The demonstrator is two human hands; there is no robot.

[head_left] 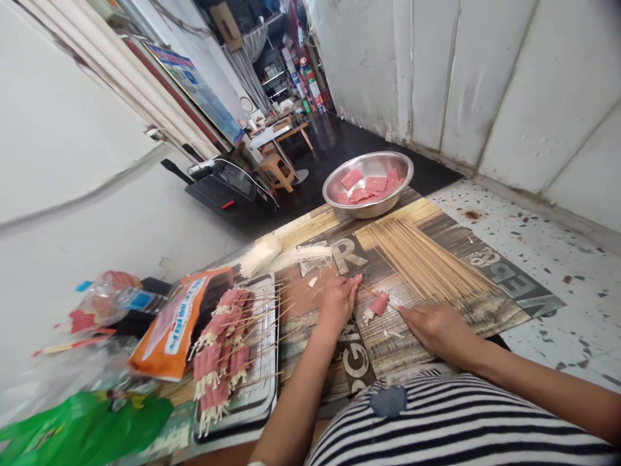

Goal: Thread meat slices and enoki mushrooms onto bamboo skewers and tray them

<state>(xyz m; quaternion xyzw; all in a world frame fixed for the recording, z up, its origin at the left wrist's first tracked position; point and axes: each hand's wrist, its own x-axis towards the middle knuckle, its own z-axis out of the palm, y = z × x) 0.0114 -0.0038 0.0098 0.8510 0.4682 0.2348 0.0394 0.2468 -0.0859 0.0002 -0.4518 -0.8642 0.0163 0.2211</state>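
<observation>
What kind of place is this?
Likely the prep corner of a small eatery or street-food shop: a heap of bamboo skewers, a steel bowl of sliced meat, and a tray of finished meat rolls on sticks.

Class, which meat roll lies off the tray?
The single meat roll on the mat, between left hand and right hand; the others lie on the tray.

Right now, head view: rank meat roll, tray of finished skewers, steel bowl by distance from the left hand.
1. Meat roll: just right of the left hand.
2. Tray: to its left, beside the forearm.
3. Steel bowl: far end of the mat.
</observation>
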